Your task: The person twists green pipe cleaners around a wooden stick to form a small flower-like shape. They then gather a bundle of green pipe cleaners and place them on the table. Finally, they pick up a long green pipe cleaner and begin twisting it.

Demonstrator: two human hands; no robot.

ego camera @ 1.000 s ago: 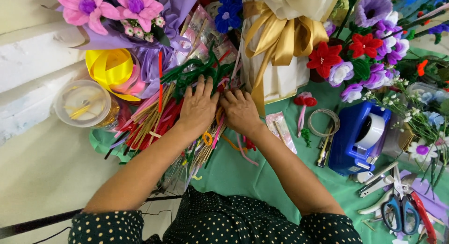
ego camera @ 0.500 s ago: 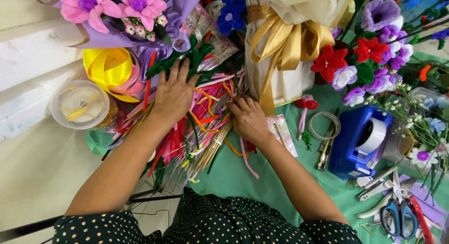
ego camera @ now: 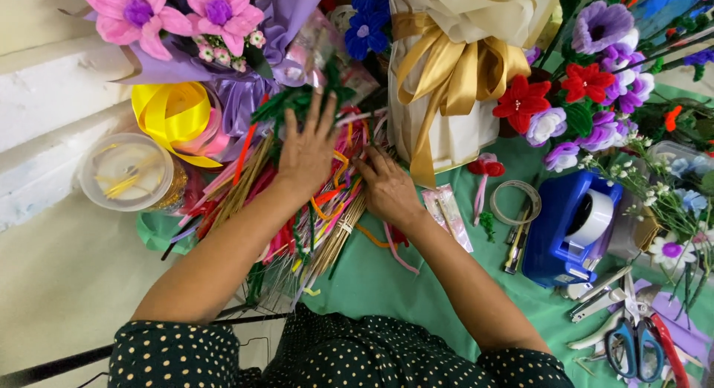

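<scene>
Pipe cleaners [ego camera: 327,209]: mixed red, pink, orange, green and tan; table cloth [ego camera: 416,284]: plain green. Tape dispenser [ego camera: 569,228]: blue, holding a white roll; ribbon spool [ego camera: 169,116]: yellow; bow [ego camera: 446,64]: gold on cream wrapping. Sleeves [ego camera: 186,354]: dark with small pale polka dots; scissors [ego camera: 632,347]: blue handles.

A blue plastic tape dispenser [ego camera: 571,228] sits on the green cloth [ego camera: 379,280]. Left of it lies a clear tape ring [ego camera: 518,202]; below it, blue-handled scissors [ego camera: 632,348]. Above it stand red and purple handmade flowers [ego camera: 576,98]. Far left of it are a yellow ribbon roll [ego camera: 169,114] and a lidded clear tub [ego camera: 128,172]
</scene>
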